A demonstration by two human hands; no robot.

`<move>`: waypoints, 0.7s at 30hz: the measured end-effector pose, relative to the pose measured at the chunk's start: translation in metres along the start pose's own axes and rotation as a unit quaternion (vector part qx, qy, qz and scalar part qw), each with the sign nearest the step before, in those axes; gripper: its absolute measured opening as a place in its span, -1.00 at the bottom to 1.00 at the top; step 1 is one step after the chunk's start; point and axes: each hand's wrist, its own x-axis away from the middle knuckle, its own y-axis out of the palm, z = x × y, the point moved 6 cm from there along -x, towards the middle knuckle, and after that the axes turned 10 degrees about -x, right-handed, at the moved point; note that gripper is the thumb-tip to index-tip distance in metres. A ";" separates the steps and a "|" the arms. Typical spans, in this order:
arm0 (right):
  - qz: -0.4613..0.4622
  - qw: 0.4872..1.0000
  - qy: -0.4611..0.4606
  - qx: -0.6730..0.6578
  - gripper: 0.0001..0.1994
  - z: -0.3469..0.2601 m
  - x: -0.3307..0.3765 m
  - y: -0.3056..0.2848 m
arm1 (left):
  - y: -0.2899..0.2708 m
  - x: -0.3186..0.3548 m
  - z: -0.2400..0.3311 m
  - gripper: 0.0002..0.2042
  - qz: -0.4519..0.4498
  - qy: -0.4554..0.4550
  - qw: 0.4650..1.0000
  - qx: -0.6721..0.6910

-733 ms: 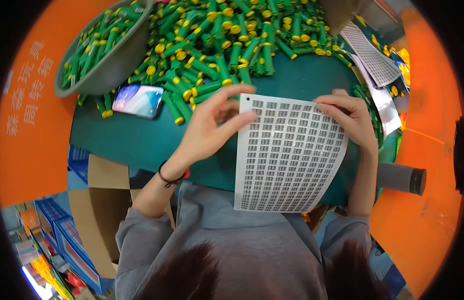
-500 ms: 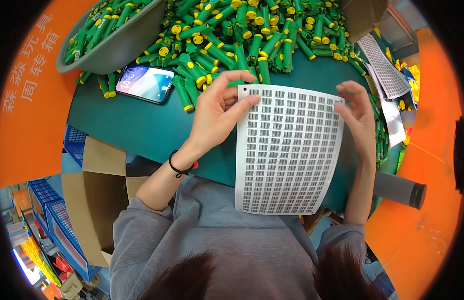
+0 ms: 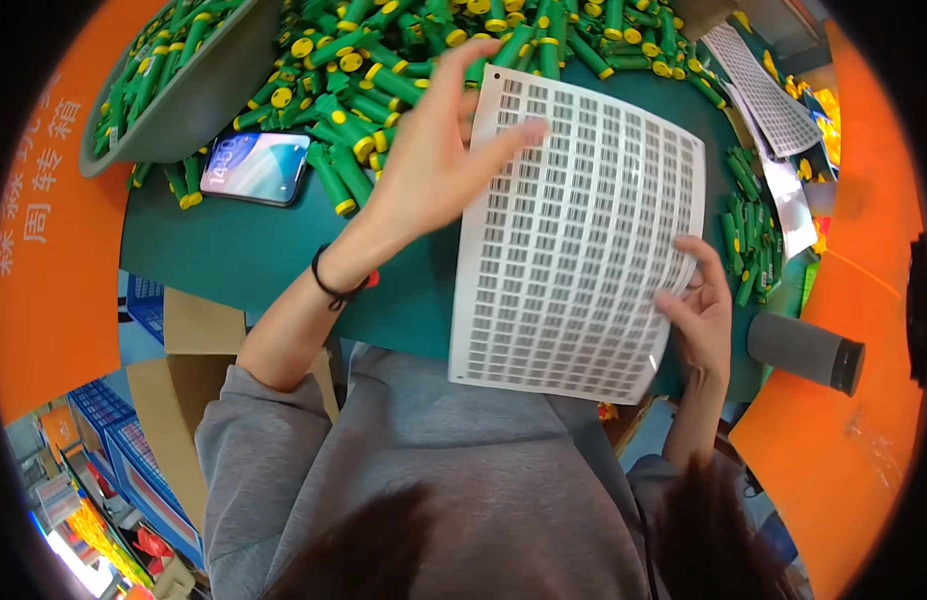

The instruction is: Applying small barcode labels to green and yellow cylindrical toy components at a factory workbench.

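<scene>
A white sheet [image 3: 583,250] covered in rows of small barcode stickers hangs in front of my body, slightly bowed. My left hand [image 3: 428,165] grips its upper left part, the thumb lying on the printed face and the other fingers partly behind. On the right edge, below the middle, my right hand [image 3: 703,310] holds the sheet between thumb and fingers. Beyond the sheet, many green tubes [image 3: 333,180] with yellow ends lie piled on the green table [image 3: 223,235].
A grey tub [image 3: 208,105] full of similar tubes stands at the far left, with a lit phone [image 3: 253,168] beside it. More barcode sheets [image 3: 763,90] lie at the far right, above a grey cylinder [image 3: 798,350]. An open cardboard box [image 3: 168,405] and blue crates [image 3: 133,455] sit lower left.
My right hand has moved from the sheet's upper right corner down its right edge and now holds it there. The sheet has risen and tilted in view; my left hand keeps hold.
</scene>
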 end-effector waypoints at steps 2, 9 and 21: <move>0.094 0.995 -0.019 -0.038 -0.70 -0.004 0.011 -0.015 | 0.024 0.020 0.005 -0.09 -0.119 0.080 0.988 -0.063; 0.218 0.969 -0.072 -0.092 -0.85 0.011 0.011 -0.041 | 0.058 0.091 -0.005 0.04 -0.198 -0.066 0.974 0.091; -0.018 0.993 0.104 0.058 -0.56 0.003 0.037 -0.034 | 0.042 0.064 -0.012 -0.55 -0.077 -0.041 0.995 -0.043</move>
